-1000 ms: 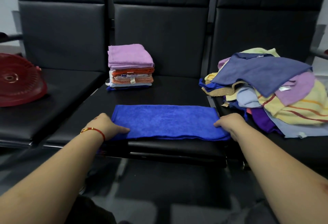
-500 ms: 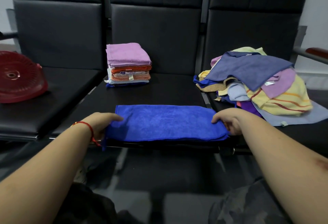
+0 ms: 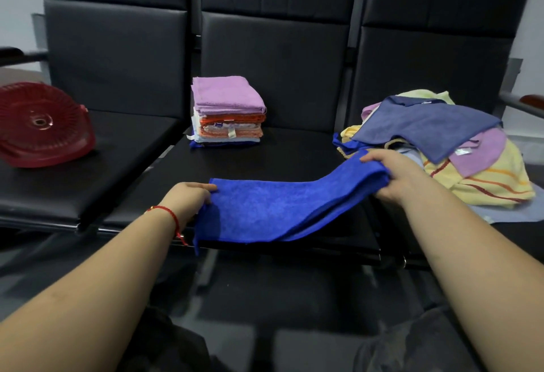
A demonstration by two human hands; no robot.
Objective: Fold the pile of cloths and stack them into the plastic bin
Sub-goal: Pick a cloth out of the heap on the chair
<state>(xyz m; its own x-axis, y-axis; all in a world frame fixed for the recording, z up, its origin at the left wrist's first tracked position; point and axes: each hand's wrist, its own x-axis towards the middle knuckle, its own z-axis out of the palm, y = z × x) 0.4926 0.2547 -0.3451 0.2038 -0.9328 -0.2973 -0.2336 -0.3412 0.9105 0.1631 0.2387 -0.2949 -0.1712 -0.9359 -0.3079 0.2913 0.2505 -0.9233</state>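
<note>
**Cloth, royal blue, mid-fold on middle seat**

Risk, judged from present lay: the lifted end could slip or skew as it is carried across, since the layers are held only at one end and the near edge already overhangs the seat front; an uneven pull would leave corners mismatched, or drag the whole piece off the edge. A sweep of the right arm could also catch the unfolded pile just beside it.

Item: blue cloth (image 3: 265, 209), plush microfibre by the look of it, already doubled into a long strip. Lies across the front of the middle seat (image 3: 294, 159), left end flat, right end raised off the cushion and curving upward. One corner hangs below the seat front at the left.

Left hand (image 3: 188, 198): fingers pinching the left end of the cloth, holding it down; red string bracelet (image 3: 172, 215) at the wrist.

Right hand (image 3: 394, 176): gripping the right end, fingers curled over the bunched layers, lifted clear of the seat.

Folded stack (image 3: 228, 112): at the back of the same seat, lilac cloth on top, orange and pale layers under it, blue at the base; well apart from the hands.

Unfolded pile (image 3: 459, 153): on the right-hand seat, slate blue, lilac and striped yellow pieces heaped loosely.

Red plastic bin (image 3: 41, 124): on the left-hand seat, apparently upturned, ribbed underside showing; no cloths on it.
</note>
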